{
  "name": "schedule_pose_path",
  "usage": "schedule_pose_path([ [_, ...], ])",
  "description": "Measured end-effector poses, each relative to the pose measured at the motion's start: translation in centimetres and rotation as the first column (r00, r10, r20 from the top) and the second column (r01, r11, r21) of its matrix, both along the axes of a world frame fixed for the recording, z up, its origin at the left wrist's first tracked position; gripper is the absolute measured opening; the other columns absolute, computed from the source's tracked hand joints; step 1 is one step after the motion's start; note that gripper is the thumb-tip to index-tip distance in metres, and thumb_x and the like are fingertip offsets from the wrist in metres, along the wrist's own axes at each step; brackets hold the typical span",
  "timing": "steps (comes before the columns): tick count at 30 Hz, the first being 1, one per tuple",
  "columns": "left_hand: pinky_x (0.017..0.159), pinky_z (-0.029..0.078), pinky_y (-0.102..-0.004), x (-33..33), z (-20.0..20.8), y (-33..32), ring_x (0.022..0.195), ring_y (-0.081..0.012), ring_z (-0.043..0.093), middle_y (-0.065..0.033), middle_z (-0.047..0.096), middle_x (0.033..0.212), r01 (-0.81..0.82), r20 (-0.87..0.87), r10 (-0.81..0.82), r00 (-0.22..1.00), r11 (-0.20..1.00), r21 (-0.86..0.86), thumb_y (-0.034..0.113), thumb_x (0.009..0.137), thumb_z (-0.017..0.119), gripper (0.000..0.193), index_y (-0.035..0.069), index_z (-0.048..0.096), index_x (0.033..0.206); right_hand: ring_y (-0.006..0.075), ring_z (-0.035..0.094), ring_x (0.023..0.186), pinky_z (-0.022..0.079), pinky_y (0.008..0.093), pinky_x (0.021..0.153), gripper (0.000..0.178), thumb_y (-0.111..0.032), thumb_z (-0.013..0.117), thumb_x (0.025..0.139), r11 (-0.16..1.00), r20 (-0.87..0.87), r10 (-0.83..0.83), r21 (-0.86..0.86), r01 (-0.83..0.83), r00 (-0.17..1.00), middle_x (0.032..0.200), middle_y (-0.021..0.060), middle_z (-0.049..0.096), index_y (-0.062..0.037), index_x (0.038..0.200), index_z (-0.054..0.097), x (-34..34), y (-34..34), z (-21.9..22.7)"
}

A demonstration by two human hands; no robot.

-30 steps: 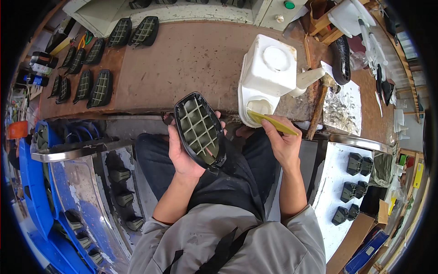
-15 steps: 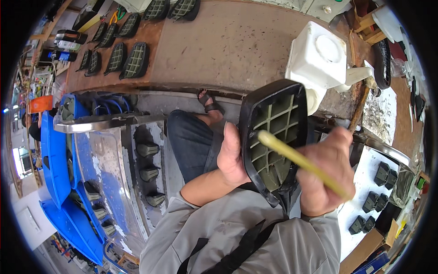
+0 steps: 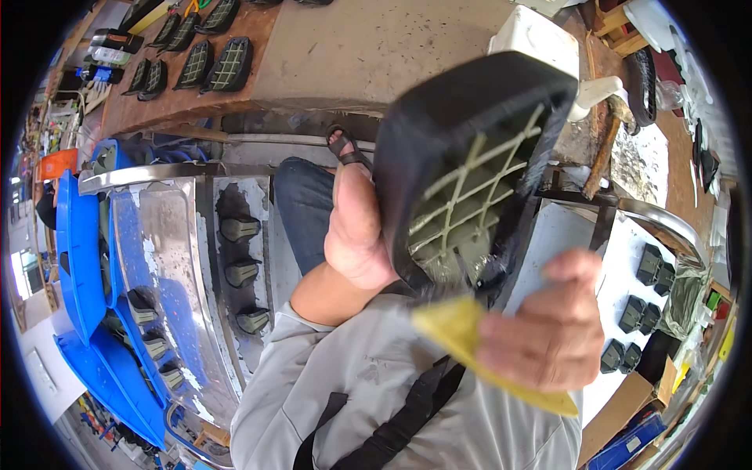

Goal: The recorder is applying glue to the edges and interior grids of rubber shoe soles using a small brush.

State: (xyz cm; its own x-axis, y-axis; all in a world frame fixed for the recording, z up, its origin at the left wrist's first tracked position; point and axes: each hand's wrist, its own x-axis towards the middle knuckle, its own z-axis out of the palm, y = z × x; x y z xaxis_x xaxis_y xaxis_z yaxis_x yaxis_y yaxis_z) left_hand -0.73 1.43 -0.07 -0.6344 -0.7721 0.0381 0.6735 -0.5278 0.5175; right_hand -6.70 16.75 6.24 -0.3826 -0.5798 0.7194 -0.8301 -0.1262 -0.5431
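My left hand (image 3: 356, 227) grips a black shoe sole (image 3: 439, 117) along its left side, thumb up. The sole's inside, with olive-green crossing ribs, is tilted toward me, and its narrower end points down at my shirt. My fingers behind the sole are hidden. My right hand (image 3: 548, 329) is closed round a flat yellow brush (image 3: 450, 325), just below the sole's lower end. The brush is blurred by motion, and I cannot tell whether its tip touches the sole.
More ribbed soles (image 3: 231, 64) lie on the brown bench (image 3: 337, 55). A white pot (image 3: 533, 39) stands behind the held sole, near a wooden stick (image 3: 603, 149). Dark paired pieces (image 3: 642, 313) rest on a white board at right. Blue trays (image 3: 74, 258) are at left.
The sole has risen and come closer, showing more of its outer wall. My right hand has moved the brush from over the ribs down below the sole's lower end.
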Motion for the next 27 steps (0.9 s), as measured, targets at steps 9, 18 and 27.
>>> schedule_pose_path([
  [9,0.094,0.045,-0.036,1.0,2.1,-1.6,0.111,-0.0224,0.054,-0.0156,0.053,0.124,0.221,-0.262,-0.235,0.936,0.972,-0.083,0.037,0.096,0.038,0.048,0.001,0.042,0.128,0.0088,0.046,0.063,0.038,0.0332,0.078,0.015,-0.013,0.067,0.065,0.924,-0.094,0.38,-0.016,-0.383,0.92,0.076,-0.0048,0.067,-0.0128,0.079,0.072,-0.8,3.2,0.4],
  [18,0.093,0.046,-0.0324,0.7,4.7,-1.6,0.106,-0.0199,0.058,-0.0143,0.059,0.118,0.385,-0.436,-0.453,0.778,0.891,-0.239,0.032,0.099,0.036,0.044,-0.003,0.052,0.121,0.0099,0.05,0.068,0.038,0.0372,0.079,0.017,-0.014,0.067,0.065,0.945,-0.21,0.293,-0.083,-0.316,0.933,0.084,-0.0073,0.068,-0.0174,0.081,0.072,0.2,6.1,0.8],
  [27,0.095,0.045,-0.0418,0.5,4.2,-1.4,0.109,-0.0275,0.056,-0.0155,0.055,0.124,0.556,-0.111,-0.551,0.827,0.831,0.021,0.05,0.095,0.033,0.061,0.001,0.048,0.128,0.0078,0.049,0.073,0.037,0.0306,0.069,0.029,-0.016,0.068,0.065,0.981,-0.466,-0.138,-0.187,0.055,0.874,0.095,-0.0138,0.064,-0.0237,0.093,0.072,3.6,5.6,-0.1],
])
